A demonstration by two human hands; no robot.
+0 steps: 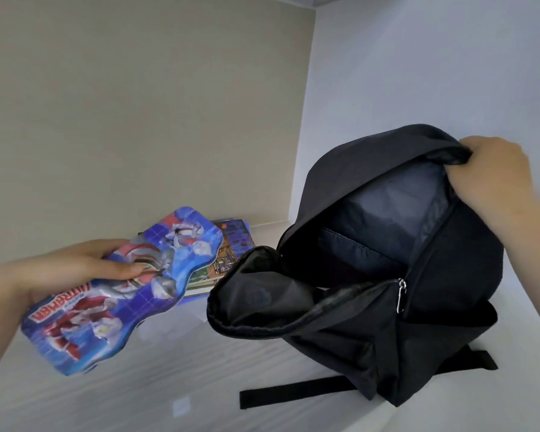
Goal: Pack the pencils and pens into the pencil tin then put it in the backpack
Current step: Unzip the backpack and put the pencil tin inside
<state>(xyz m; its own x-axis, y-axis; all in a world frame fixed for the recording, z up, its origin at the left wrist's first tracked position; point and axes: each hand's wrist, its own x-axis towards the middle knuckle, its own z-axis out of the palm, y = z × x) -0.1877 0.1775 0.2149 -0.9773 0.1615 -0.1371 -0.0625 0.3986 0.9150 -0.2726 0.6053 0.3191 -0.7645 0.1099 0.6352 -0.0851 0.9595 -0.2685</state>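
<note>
A blue pencil tin (119, 291) with red and silver cartoon figures on its closed lid is held in the air at the left by my left hand (75, 269). To its right a black backpack (371, 338) stands on the white surface with its main compartment unzipped and gaping. My right hand (493, 173) grips the upper rim of the opening and holds it up. The grey lining and an inner pocket show inside. No pencils or pens are visible.
A small stack of books (228, 257) lies behind the tin, near the beige wall. A black backpack strap (293, 391) trails across the white table (168, 385) toward me. A white wall stands behind the backpack.
</note>
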